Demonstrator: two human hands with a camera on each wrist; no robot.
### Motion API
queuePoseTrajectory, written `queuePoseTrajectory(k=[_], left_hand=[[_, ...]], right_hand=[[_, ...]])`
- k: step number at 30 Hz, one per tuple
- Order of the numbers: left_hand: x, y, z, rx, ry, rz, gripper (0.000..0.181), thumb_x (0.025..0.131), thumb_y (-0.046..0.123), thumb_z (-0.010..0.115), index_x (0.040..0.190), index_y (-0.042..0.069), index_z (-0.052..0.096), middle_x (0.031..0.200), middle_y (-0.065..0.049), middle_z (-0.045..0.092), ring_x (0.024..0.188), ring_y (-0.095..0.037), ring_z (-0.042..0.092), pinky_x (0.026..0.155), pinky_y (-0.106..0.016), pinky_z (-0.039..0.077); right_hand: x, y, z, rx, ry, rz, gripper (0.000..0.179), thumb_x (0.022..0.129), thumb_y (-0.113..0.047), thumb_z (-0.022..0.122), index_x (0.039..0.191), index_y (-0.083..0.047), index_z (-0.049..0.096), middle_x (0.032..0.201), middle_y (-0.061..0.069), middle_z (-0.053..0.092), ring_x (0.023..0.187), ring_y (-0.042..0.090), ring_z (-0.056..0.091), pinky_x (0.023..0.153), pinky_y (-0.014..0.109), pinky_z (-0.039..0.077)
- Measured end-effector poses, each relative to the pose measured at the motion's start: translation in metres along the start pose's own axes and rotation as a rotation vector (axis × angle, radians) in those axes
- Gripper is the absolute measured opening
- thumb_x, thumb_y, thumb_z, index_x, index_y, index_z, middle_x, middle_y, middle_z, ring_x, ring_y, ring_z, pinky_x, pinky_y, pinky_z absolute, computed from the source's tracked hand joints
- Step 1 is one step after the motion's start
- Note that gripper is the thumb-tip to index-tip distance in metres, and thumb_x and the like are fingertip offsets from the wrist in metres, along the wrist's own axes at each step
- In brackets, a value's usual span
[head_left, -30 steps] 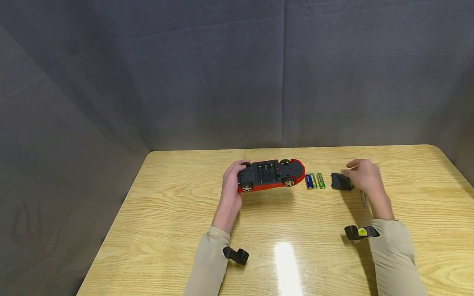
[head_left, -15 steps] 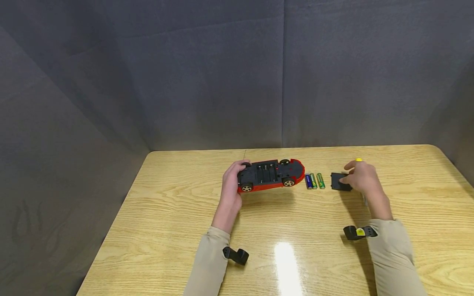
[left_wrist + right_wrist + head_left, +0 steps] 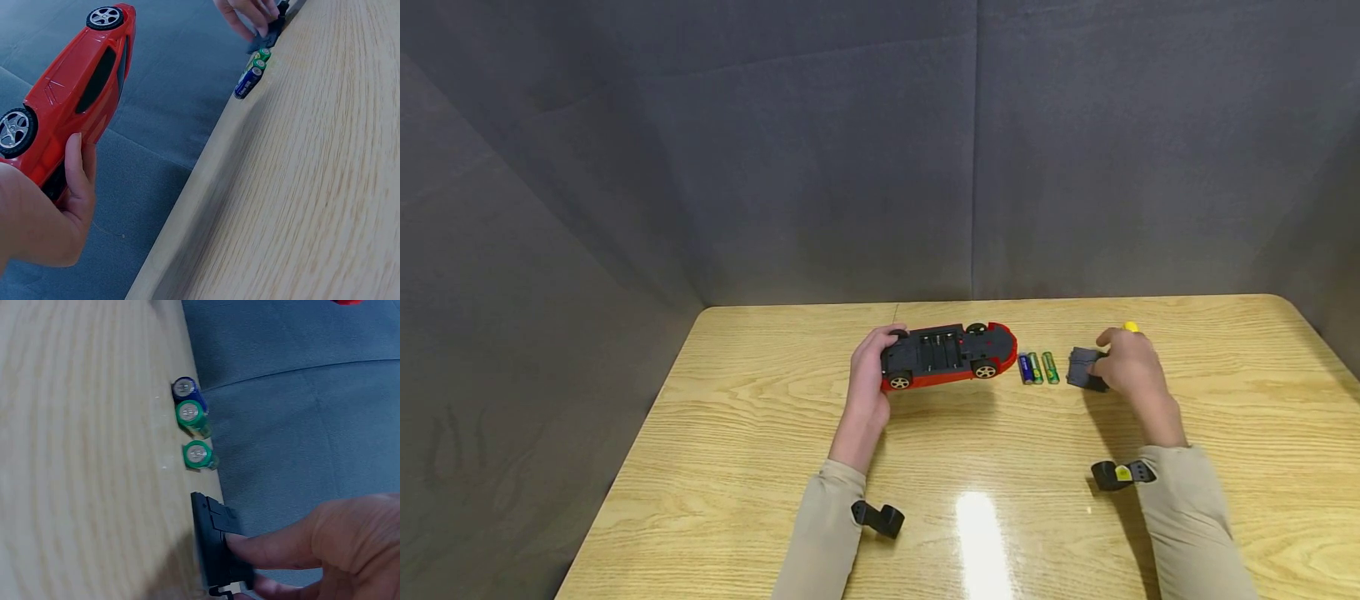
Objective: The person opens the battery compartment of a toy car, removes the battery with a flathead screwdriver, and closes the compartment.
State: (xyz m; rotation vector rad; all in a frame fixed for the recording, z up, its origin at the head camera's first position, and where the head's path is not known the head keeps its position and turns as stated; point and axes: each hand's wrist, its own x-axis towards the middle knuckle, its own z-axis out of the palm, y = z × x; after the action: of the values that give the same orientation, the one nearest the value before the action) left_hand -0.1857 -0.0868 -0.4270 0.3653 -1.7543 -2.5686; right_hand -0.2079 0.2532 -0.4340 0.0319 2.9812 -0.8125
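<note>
My left hand [image 3: 867, 375] grips the rear end of a red toy car [image 3: 69, 81], held above the table with its wheels and black underside facing up. In that underside a battery compartment [image 3: 941, 351] lies uncovered, with metal contacts showing. My right hand [image 3: 1135, 364] pinches a flat black battery cover [image 3: 215, 540] at its right edge, thumb on its face. The cover is tilted, close over the table. Left of it lie a blue battery [image 3: 1026, 368] and two green batteries [image 3: 1050, 367], the blue one beside one of the greens.
A yellow-ended object [image 3: 1131, 327] lies behind my right hand, mostly hidden by it. The wooden table [image 3: 737, 433] ends at its far edge, in front of a dark grey cloth wall [image 3: 820, 167].
My right hand has come slightly left and taken hold of the battery cover, tilting it up from where it lay flat. The left hand and car have stayed still.
</note>
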Motion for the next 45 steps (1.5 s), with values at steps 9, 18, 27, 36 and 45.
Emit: queuePoseTrajectory(k=[9, 18, 27, 36, 45], left_hand=[[-0.001, 0.001, 0.000, -0.007, -0.002, -0.007, 0.027, 0.093, 0.012, 0.056, 0.110, 0.012, 0.077, 0.132, -0.011, 0.065, 0.114, -0.020, 0.055, 0.094, -0.033, 0.043], [-0.001, 0.000, -0.001, -0.011, -0.004, -0.003, 0.028, 0.093, 0.012, 0.056, 0.111, 0.011, 0.077, 0.134, -0.015, 0.064, 0.113, -0.020, 0.054, 0.095, -0.032, 0.042], [-0.002, 0.001, -0.001, 0.001, 0.001, -0.005, 0.027, 0.093, 0.013, 0.056, 0.110, 0.012, 0.077, 0.132, -0.012, 0.065, 0.114, -0.020, 0.054, 0.095, -0.033, 0.042], [-0.002, 0.001, 0.000, -0.004, 0.003, -0.014, 0.027, 0.093, 0.012, 0.056, 0.109, 0.012, 0.078, 0.133, -0.014, 0.064, 0.113, -0.019, 0.055, 0.094, -0.032, 0.043], [-0.001, 0.002, 0.001, -0.009, -0.003, -0.009, 0.027, 0.093, 0.012, 0.056, 0.108, 0.013, 0.078, 0.133, -0.013, 0.064, 0.113, -0.019, 0.055, 0.093, -0.031, 0.044]], right_hand=[[-0.004, 0.005, -0.011, 0.170, 0.150, 0.018, 0.023, 0.093, -0.002, 0.069, 0.104, 0.017, 0.063, 0.090, 0.029, 0.064, 0.074, 0.035, 0.060, 0.058, 0.035, 0.045], [-0.005, 0.002, -0.014, 0.199, 0.219, -0.055, 0.020, 0.102, -0.007, 0.060, 0.107, 0.012, 0.057, 0.102, 0.033, 0.063, 0.085, 0.044, 0.062, 0.065, 0.037, 0.042], [-0.012, -0.017, -0.023, 0.322, 0.283, -0.055, 0.028, 0.107, -0.012, 0.054, 0.118, 0.013, 0.052, 0.108, 0.032, 0.061, 0.068, -0.002, 0.054, 0.057, 0.017, 0.045], [-0.019, -0.034, -0.030, 0.593, 0.295, -0.095, 0.031, 0.108, -0.010, 0.048, 0.124, 0.016, 0.041, 0.121, 0.034, 0.052, 0.079, -0.013, 0.056, 0.073, 0.012, 0.053], [-0.026, -0.059, -0.034, 0.772, 0.325, -0.094, 0.014, 0.108, -0.010, 0.051, 0.120, -0.003, 0.051, 0.105, 0.010, 0.055, 0.079, 0.000, 0.065, 0.069, 0.023, 0.059]])
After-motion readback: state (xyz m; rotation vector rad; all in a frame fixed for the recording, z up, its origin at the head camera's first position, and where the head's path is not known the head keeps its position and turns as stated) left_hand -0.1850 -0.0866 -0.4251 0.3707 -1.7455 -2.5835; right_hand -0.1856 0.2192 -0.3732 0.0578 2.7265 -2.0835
